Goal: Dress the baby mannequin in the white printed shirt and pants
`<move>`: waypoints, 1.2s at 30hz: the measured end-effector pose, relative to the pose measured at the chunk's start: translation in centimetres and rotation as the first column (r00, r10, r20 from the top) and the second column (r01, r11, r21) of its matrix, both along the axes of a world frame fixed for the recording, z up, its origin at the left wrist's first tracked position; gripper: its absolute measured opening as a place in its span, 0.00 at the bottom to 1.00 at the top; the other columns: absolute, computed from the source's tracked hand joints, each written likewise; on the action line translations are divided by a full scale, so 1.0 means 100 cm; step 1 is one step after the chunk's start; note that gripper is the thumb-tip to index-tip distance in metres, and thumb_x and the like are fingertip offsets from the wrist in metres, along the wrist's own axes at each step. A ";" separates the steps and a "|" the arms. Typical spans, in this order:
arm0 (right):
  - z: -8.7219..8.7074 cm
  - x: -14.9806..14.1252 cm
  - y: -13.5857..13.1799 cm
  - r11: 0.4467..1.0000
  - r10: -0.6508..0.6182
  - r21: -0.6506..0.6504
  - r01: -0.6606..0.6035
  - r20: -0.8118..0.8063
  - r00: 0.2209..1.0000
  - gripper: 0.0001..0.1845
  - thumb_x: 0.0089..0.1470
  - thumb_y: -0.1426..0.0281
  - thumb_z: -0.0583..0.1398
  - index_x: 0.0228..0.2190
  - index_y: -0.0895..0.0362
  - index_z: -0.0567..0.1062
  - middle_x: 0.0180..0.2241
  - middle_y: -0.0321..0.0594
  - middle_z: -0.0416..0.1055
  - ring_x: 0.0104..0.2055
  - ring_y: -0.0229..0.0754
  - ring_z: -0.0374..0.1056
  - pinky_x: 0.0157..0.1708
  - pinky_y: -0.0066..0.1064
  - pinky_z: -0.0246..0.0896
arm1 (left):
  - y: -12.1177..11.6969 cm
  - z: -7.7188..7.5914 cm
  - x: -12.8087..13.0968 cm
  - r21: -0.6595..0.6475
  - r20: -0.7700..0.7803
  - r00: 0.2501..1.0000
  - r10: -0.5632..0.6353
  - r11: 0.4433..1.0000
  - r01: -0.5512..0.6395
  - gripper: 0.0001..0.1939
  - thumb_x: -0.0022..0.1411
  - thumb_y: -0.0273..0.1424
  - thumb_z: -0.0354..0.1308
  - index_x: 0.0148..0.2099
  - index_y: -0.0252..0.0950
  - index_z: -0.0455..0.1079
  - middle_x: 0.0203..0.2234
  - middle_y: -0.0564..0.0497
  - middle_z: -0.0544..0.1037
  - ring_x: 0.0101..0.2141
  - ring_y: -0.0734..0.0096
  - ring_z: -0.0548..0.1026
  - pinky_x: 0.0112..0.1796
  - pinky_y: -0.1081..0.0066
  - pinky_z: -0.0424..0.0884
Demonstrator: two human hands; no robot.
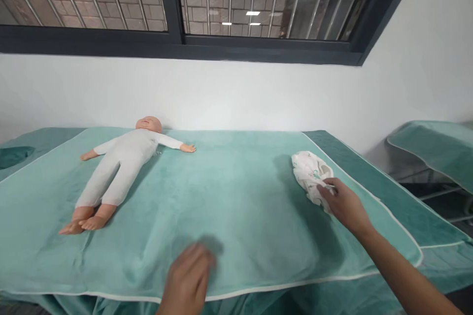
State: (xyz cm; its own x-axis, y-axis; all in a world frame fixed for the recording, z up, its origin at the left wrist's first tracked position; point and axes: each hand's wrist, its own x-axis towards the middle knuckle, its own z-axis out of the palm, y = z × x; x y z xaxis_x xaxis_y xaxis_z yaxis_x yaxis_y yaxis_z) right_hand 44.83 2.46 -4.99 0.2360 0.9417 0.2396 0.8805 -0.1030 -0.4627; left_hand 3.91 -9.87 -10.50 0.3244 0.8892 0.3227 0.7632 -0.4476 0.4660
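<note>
Pinched in the fingers of my right hand (338, 202) is a crumpled white cloth with a small print (310, 170), perhaps a baby garment. It is on or just above the right part of the light green blanket (236, 187). My left hand (190, 270) hovers near the blanket's front edge, slightly blurred, its fingers curled in and nothing visible in them. On the left a baby doll (129, 150) lies on its back, arms spread, dressed in a white long-sleeved, long-legged suit. Its head points towards the wall, and its bare feet point towards me.
Under the blanket is a darker green cover (362, 177) on a bed or table. Behind it rises a white wall (236, 91) with a dark-framed, barred window (258, 48). At the far right stands another green-covered surface (439, 145) with metal bars below it.
</note>
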 end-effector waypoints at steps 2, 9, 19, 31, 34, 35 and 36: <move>0.014 -0.004 0.001 1.000 -0.013 0.016 0.018 -0.266 0.964 0.18 0.56 0.54 0.54 0.37 0.55 0.72 0.31 0.40 0.74 0.30 0.44 0.68 0.29 0.33 0.60 | 0.047 0.003 0.020 -0.115 0.278 0.955 0.107 0.990 -0.077 0.13 0.66 0.28 0.43 0.37 0.40 0.70 0.33 0.47 0.77 0.37 0.66 0.76 0.40 0.61 0.75; 0.034 -0.074 -0.012 0.930 0.367 0.271 -0.249 -0.629 0.685 0.16 0.56 0.55 0.59 0.36 0.54 0.71 0.39 0.39 0.74 0.35 0.41 0.70 0.34 0.31 0.65 | 0.131 0.024 0.078 -0.481 0.826 0.490 0.278 0.802 0.355 0.24 0.60 0.44 0.59 0.54 0.35 0.66 0.41 0.43 0.78 0.37 0.64 0.78 0.33 0.69 0.72; -0.016 -0.169 0.004 0.680 0.690 0.183 -0.710 0.169 0.704 0.38 0.54 0.67 0.60 0.64 0.51 0.54 0.67 0.46 0.50 0.68 0.51 0.48 0.64 0.49 0.48 | 0.128 0.008 0.056 -0.182 0.943 -0.099 0.317 0.741 0.647 0.37 0.52 0.48 0.66 0.61 0.41 0.65 0.54 0.43 0.74 0.55 0.51 0.70 0.55 0.55 0.66; 0.013 -0.118 0.014 0.910 0.409 0.190 -0.369 -0.254 0.877 0.14 0.53 0.68 0.56 0.42 0.53 0.75 0.43 0.40 0.77 0.42 0.46 0.72 0.39 0.33 0.66 | 0.137 0.006 0.058 -0.332 0.874 -0.152 0.461 0.796 0.506 0.13 0.52 0.29 0.69 0.41 0.33 0.74 0.35 0.48 0.81 0.32 0.71 0.78 0.36 0.72 0.73; 0.040 -0.116 0.014 0.928 0.319 0.282 -0.245 -0.257 0.912 0.13 0.51 0.67 0.57 0.39 0.54 0.75 0.38 0.38 0.77 0.38 0.44 0.71 0.37 0.32 0.64 | 0.138 0.006 0.054 -0.313 0.849 -0.230 0.475 0.803 0.507 0.12 0.52 0.29 0.69 0.39 0.34 0.73 0.32 0.50 0.80 0.31 0.72 0.78 0.34 0.74 0.73; 0.048 -0.114 0.015 0.923 0.290 0.323 -0.209 -0.228 0.929 0.13 0.51 0.67 0.57 0.39 0.54 0.75 0.38 0.39 0.77 0.37 0.44 0.71 0.37 0.32 0.64 | 0.138 0.007 0.052 -0.306 0.836 -0.258 0.484 0.803 0.512 0.12 0.51 0.29 0.69 0.38 0.35 0.73 0.31 0.52 0.80 0.31 0.72 0.78 0.33 0.74 0.73; 0.054 -0.111 0.017 0.915 0.264 0.361 -0.182 -0.193 0.945 0.13 0.51 0.66 0.57 0.39 0.54 0.75 0.38 0.39 0.77 0.37 0.44 0.71 0.38 0.33 0.63 | 0.138 0.007 0.051 -0.298 0.823 -0.286 0.490 0.803 0.517 0.11 0.51 0.28 0.69 0.38 0.35 0.73 0.30 0.53 0.79 0.30 0.73 0.77 0.32 0.75 0.73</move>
